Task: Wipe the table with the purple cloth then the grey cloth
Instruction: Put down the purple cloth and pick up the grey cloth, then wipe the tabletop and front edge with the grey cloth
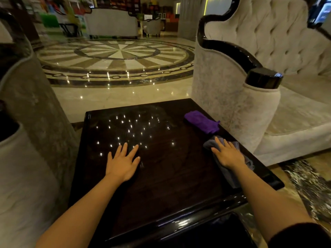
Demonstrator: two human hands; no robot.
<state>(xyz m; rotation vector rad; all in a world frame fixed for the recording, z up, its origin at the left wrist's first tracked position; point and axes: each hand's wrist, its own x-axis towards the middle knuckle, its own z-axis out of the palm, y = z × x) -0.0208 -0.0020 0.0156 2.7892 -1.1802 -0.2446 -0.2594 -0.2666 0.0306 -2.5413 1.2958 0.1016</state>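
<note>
Between two pale upholstered armchairs, a dark glossy desk (161, 176) fills the lower middle of the view, its polished top scattered with small reflections of ceiling lights. The tufted armchair (268, 51) on the right, trimmed in black, stands just beside the desk's right edge; the other armchair (26, 140) stands close to its left. Beyond lies a shiny marble floor (116, 56) with a round radial inlay.

The grey cloth (231, 174) lies spread along the desk's right edge, and the right hand (227, 154) presses flat on it, fingers (219, 143) extended and spread, not clenched around the fabric. The purple cloth (201, 121) lies folded near the far right corner, just beyond the grey one, untouched. The left hand (123, 162) rests palm-down on bare desk, fingers splayed, holding nothing.
</note>
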